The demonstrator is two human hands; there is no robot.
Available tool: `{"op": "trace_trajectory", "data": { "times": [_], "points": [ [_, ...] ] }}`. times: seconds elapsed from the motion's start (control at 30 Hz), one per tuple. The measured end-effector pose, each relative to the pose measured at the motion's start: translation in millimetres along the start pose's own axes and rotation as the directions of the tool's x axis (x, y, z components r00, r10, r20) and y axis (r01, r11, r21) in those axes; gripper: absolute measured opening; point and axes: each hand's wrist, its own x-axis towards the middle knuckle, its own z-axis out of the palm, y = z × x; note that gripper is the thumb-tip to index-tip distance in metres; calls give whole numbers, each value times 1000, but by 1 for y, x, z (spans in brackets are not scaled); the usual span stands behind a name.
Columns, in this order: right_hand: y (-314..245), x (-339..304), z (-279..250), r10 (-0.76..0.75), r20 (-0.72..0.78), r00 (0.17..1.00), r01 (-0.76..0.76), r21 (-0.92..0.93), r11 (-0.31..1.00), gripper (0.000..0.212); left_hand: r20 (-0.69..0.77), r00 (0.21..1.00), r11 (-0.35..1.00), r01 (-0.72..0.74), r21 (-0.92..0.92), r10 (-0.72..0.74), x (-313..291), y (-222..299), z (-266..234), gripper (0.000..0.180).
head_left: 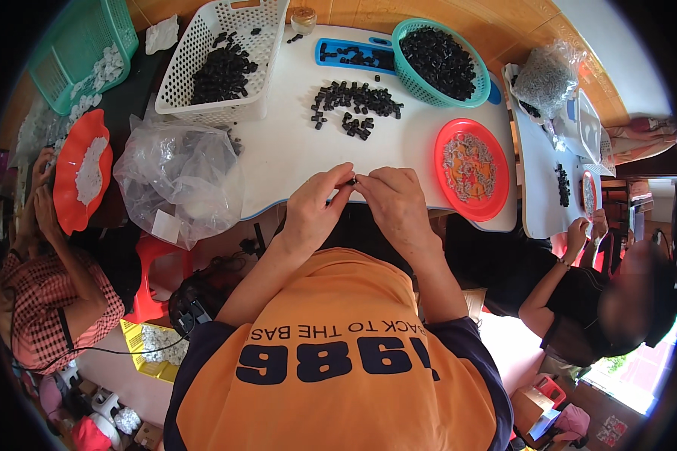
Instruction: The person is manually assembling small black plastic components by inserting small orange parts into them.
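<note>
Above the table's near edge, my two hands meet at the fingertips. A small black plastic piece (352, 181) sits pinched between the thumb and fingers of my left hand (317, 201). My right hand (395, 199) is closed in a pinch right against that piece; whatever its fingertips hold is too small and covered to make out. Farther up the white table (293, 161) lies a loose cluster of similar black pieces (357, 104). To the right of my right hand is a red plate (438, 177) of small silvery metal parts (470, 161).
A white perforated basket (252, 109) and a teal round basket (406, 75) hold black pieces, with a blue tray (325, 64) between them. A clear plastic bag (177, 173) hangs over the table's left edge. People work on both sides, one beside a red scalloped dish (69, 192).
</note>
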Motion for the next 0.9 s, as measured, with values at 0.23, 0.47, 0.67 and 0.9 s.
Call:
{"op": "trace_trajectory", "data": {
  "times": [0.23, 0.47, 0.67, 0.9],
  "points": [
    [4, 7, 8, 106, 217, 970, -140, 147, 979, 10, 104, 986, 989, -137, 65, 129, -9, -17, -12, 41],
    [30, 26, 33, 342, 559, 755, -620, 440, 649, 15, 63, 969, 926, 245, -286, -237, -27, -27, -20, 29],
    [72, 74, 91, 25, 46, 999, -28, 69, 997, 10, 103, 851, 656, 469, -591, -516, -28, -28, -32, 21],
    [92, 90, 129, -45, 237, 970, 108, -259, 960, 5, 80, 798, 562, 487, -669, -597, -30, -28, -50, 19]
  ]
}}
